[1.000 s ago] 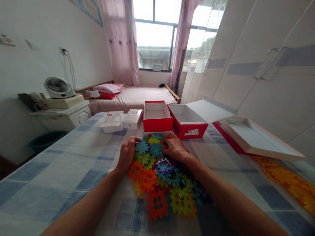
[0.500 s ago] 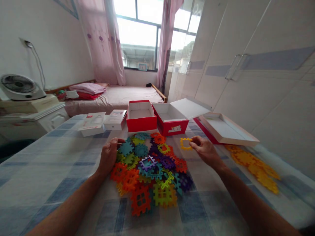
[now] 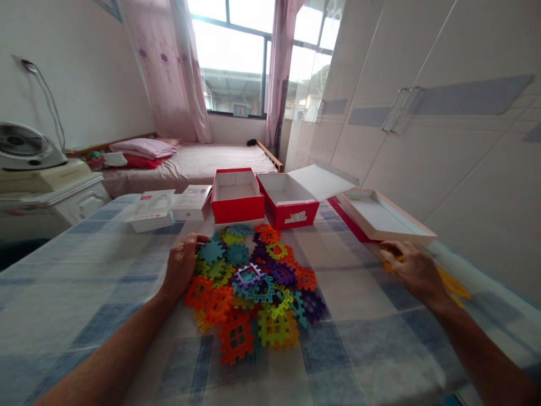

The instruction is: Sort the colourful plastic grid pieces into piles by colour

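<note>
My left hand (image 3: 181, 264) rests at the left edge of a heap of notched plastic building pieces (image 3: 281, 273), its fingers loosely extended beside a teal piece (image 3: 211, 251). The heap mixes orange, teal, purple, lime and yellow shapes, some with open frames and some with window grids. On the right, my right hand (image 3: 412, 272) is over the yellow building pieces (image 3: 454, 285), largely covering them. Its fingers are pinched, with a yellow building piece (image 3: 386, 266) partly showing at the fingertips.
A red box (image 3: 238, 208) and a red box with its white lid raised (image 3: 291, 216) stand behind the heap. White cartons (image 3: 152, 211) are to their left, and a shallow tray-like lid (image 3: 406, 232) lies right. A checked cloth (image 3: 139, 338) covers the table.
My right hand has carried the yellow frame piece rightward, from beside the heap to the yellow pieces. My left hand stays at the heap's edge. The view has shifted slightly.
</note>
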`<act>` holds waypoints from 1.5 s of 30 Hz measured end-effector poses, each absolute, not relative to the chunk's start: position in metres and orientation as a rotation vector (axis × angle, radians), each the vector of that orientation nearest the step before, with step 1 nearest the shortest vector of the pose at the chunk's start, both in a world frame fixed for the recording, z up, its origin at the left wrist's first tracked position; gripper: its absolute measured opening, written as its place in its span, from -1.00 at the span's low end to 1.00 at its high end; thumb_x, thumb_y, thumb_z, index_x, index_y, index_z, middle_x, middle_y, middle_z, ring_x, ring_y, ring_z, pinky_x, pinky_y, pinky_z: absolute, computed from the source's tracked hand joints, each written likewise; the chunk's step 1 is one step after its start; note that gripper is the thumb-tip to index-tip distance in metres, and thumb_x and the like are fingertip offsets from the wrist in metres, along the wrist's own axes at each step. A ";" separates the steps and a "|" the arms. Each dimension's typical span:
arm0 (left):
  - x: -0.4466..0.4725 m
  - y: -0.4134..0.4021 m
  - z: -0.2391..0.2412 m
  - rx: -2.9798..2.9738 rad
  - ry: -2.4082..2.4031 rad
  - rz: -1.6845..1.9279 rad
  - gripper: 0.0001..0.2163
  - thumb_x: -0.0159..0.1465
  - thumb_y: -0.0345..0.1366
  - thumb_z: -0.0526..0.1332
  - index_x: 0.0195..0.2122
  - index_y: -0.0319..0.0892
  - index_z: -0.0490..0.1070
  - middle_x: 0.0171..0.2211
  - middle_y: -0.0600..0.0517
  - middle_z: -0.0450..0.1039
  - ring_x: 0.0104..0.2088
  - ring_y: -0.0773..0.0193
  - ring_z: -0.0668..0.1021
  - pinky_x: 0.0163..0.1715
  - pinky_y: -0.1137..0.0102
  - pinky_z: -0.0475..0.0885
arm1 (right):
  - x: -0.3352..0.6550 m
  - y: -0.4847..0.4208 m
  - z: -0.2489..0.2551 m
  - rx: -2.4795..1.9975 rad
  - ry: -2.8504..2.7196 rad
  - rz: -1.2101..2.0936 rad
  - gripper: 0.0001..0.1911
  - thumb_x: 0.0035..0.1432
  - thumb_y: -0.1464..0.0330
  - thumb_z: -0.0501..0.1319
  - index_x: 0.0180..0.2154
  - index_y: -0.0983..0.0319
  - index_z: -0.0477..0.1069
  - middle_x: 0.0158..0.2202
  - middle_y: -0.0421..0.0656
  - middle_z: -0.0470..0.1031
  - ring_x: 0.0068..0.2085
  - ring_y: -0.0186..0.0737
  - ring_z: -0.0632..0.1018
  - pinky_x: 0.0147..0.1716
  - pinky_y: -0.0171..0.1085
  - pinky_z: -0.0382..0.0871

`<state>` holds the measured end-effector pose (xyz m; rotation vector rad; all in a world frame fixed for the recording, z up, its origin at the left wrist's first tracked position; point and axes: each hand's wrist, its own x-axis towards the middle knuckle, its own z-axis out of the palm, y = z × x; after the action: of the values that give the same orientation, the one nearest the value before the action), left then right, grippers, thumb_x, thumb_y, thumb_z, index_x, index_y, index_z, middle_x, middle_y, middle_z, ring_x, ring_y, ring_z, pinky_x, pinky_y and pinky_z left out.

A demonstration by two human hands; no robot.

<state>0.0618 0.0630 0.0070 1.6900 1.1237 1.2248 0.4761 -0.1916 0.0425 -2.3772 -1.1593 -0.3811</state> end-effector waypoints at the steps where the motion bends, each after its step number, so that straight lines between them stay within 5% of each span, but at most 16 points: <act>1: 0.062 0.063 0.007 1.683 1.122 1.224 -0.60 0.21 0.01 -0.03 -0.36 -0.18 0.44 -0.44 0.02 0.45 -0.43 0.26 0.46 -0.47 0.42 0.36 | 0.459 -0.179 0.046 -2.292 -1.224 -0.218 -0.68 0.11 0.25 0.11 -0.17 0.24 0.47 -0.15 -0.04 0.50 -0.20 -0.11 0.52 -0.16 -0.19 0.36; 5: 0.063 0.062 0.009 1.644 1.122 1.205 -0.60 0.22 0.02 -0.03 -0.35 -0.19 0.44 -0.46 0.03 0.45 -0.46 0.28 0.46 -0.49 0.43 0.35 | 0.392 -0.120 0.051 -2.065 -1.549 0.144 -0.69 0.16 0.23 0.10 -0.17 0.23 0.48 -0.16 -0.10 0.51 -0.19 -0.24 0.52 -0.18 -0.33 0.34; 11: 0.062 0.063 0.008 1.670 1.121 1.205 -0.60 0.22 -0.01 -0.04 -0.37 -0.20 0.45 -0.47 0.03 0.45 -0.47 0.28 0.46 -0.47 0.42 0.35 | 0.329 -0.054 0.034 -2.174 -1.717 0.121 -0.62 0.12 0.09 0.13 -0.28 0.23 0.52 -0.22 -0.03 0.50 -0.11 -0.14 0.47 -0.12 -0.27 0.26; 14: 0.062 0.065 0.006 1.718 1.133 1.217 -0.59 0.24 -0.04 -0.06 -0.37 -0.20 0.47 -0.44 0.02 0.46 -0.44 0.28 0.46 -0.44 0.42 0.35 | 0.319 -0.043 0.024 -2.183 -1.655 0.113 -0.72 0.09 0.18 0.18 -0.30 0.25 0.49 -0.25 -0.04 0.50 -0.15 -0.16 0.47 -0.17 -0.29 0.26; 19: 0.062 0.066 0.005 1.768 1.125 1.242 -0.59 0.25 -0.06 -0.07 -0.35 -0.20 0.49 -0.42 0.01 0.46 -0.41 0.27 0.45 -0.41 0.42 0.35 | 0.326 -0.043 0.022 -2.034 -1.470 0.254 -0.88 0.07 0.32 0.14 -0.39 0.23 0.40 -0.40 -0.16 0.49 -0.36 -0.29 0.47 -0.35 -0.35 0.25; 28: 0.064 0.066 0.006 1.772 1.134 1.245 -0.59 0.25 -0.07 -0.08 -0.37 -0.20 0.48 -0.45 0.02 0.46 -0.42 0.26 0.45 -0.41 0.41 0.34 | 0.305 -0.124 0.067 -1.724 -1.495 0.717 -0.79 0.16 0.28 0.05 -0.26 0.25 0.36 -0.40 -0.21 0.45 -0.40 -0.33 0.43 -0.39 -0.34 0.27; 36: 0.064 0.065 0.008 1.787 1.147 1.230 -0.58 0.24 -0.06 -0.08 -0.38 -0.20 0.48 -0.43 0.01 0.47 -0.43 0.27 0.44 -0.40 0.41 0.33 | 0.254 -0.158 0.037 -2.065 -1.639 0.214 -0.93 0.13 0.36 0.09 -0.32 0.20 0.32 -0.24 -0.14 0.40 -0.21 -0.19 0.43 -0.21 -0.24 0.21; 45: 0.063 0.065 0.006 1.818 1.136 1.231 -0.58 0.25 -0.06 -0.09 -0.38 -0.20 0.49 -0.41 0.01 0.48 -0.40 0.27 0.46 -0.36 0.41 0.36 | 0.251 -0.156 0.032 -2.044 -1.544 0.243 -0.82 0.10 0.48 0.04 -0.24 0.20 0.31 -0.26 -0.15 0.45 -0.20 -0.20 0.46 -0.20 -0.28 0.23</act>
<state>0.0631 0.0651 0.0063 1.8184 1.1363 1.2310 0.2515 -0.1562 0.0316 -2.0442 -1.5443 0.2429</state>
